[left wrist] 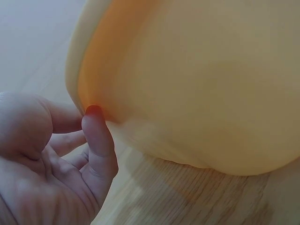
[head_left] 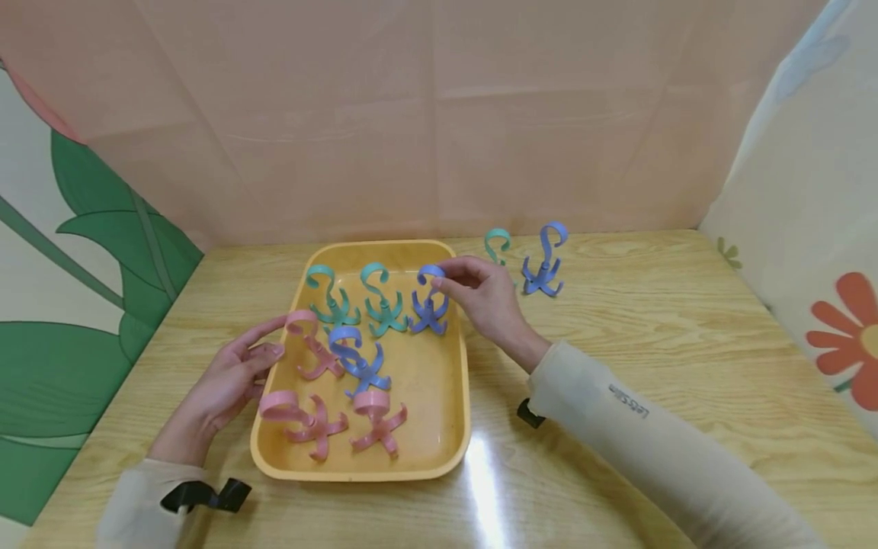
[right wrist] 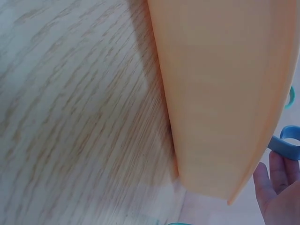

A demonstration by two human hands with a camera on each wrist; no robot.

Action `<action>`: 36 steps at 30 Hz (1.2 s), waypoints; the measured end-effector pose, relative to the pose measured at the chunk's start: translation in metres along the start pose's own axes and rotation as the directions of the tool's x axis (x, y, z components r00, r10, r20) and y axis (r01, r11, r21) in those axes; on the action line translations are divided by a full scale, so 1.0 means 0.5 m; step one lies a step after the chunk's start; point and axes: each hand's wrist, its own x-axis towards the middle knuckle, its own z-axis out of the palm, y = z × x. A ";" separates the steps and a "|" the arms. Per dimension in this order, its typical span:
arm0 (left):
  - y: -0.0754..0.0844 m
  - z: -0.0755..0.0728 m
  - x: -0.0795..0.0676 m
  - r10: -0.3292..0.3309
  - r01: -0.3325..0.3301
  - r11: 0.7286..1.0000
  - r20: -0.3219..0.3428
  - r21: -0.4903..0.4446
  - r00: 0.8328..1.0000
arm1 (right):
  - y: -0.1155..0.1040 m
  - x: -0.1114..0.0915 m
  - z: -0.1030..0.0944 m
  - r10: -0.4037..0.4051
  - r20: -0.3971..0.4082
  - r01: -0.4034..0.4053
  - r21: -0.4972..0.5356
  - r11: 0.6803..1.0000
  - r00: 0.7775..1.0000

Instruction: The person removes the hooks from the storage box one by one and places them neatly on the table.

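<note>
In the head view my right hand [head_left: 488, 296] pinches the curled top of a blue four-pronged hook [head_left: 430, 313] at the far right inside the yellow tray [head_left: 462, 427]. The right wrist view shows the same blue hook [right wrist: 287, 149] at the fingers, beyond the tray wall [right wrist: 220, 93]. My left hand [head_left: 229, 381] holds the tray's left rim, its thumb against the outer wall in the left wrist view. Two green hooks [head_left: 386, 313], another blue hook [head_left: 363, 370] and three pink hooks, one at the front right [head_left: 379, 431], are also in the tray.
Right of the tray, a blue hook [head_left: 543, 274] stands on the wooden table [head_left: 617, 343]. Beside it is a green hook [head_left: 497, 240], partly hidden behind my right hand. A pinkish sheet [head_left: 439, 122] hangs along the back; printed panels flank both sides.
</note>
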 end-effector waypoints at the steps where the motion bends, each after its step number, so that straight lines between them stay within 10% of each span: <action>1: 0.001 0.000 -0.001 0.002 -0.002 1.000 0.001 0.002 1.000 | -0.001 -0.001 0.000 -0.004 0.000 0.004 -0.002 1.000 1.000; 36: 0.007 0.001 -0.006 -0.030 0.030 0.999 -0.009 0.032 1.000 | -0.108 -0.063 -0.064 -0.121 -0.027 0.123 0.077 0.989 0.992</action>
